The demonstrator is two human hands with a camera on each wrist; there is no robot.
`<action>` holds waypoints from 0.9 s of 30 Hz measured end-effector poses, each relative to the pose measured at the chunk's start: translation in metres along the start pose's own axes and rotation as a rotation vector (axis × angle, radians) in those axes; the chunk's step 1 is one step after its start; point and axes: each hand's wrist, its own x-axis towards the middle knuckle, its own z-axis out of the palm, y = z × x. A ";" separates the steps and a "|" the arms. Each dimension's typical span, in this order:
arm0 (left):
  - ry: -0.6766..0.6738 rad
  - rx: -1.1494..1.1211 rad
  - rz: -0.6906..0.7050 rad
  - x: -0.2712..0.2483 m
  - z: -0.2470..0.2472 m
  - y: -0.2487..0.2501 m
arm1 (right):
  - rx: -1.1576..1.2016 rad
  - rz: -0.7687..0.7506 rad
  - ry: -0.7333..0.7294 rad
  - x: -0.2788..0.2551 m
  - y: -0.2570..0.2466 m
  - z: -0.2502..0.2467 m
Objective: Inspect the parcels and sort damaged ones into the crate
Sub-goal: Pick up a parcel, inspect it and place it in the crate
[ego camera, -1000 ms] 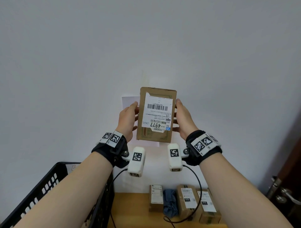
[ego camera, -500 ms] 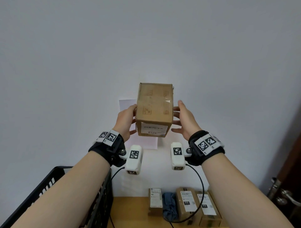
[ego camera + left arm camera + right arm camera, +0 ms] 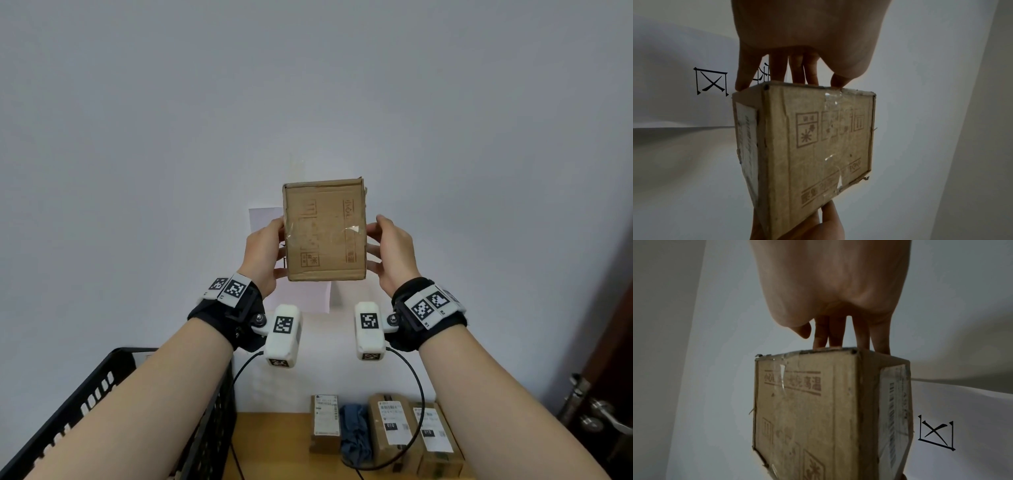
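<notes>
Head view shows the brown cardboard parcel (image 3: pixel 324 230) raised in front of the wall, held between my two hands with its printed, taped face turned toward me. My left hand (image 3: pixel 263 254) grips its left side, fingers curled round the edge; my right hand (image 3: pixel 394 251) grips the right side the same way, thumb near the front edge. From the left wrist, my fingertips (image 3: pixel 797 78) press on the parcel's near side, with the thumb at the edge, and clear tape runs across the printed face, which is torn at its far corner. A white shipping label sits on the narrow side facing away from me. From the right wrist, my fingertips (image 3: pixel 836 339) rest on the near end of the box (image 3: pixel 813 415), and the barcode of the label shows on the adjoining side.

Behind my hands a white sheet of paper (image 3: pixel 263 219) with a black character on it is fixed to the wall. Below my left forearm stands the black plastic crate (image 3: pixel 102 387). Below my right hand, on the wooden desk (image 3: pixel 274 442), lie three small cardboard parcels with white labels (image 3: pixel 390 428) against the wall, with a dark blue cloth bundle (image 3: pixel 354 431) between the first and second. A door handle (image 3: pixel 596 407) shows beyond my right forearm.
</notes>
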 end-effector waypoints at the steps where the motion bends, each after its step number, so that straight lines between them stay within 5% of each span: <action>1: 0.000 0.001 -0.001 0.000 0.000 0.000 | 0.001 0.004 -0.002 0.000 0.001 0.000; 27: -0.032 0.056 0.058 -0.008 0.013 0.008 | -0.098 -0.054 -0.131 0.007 -0.009 -0.010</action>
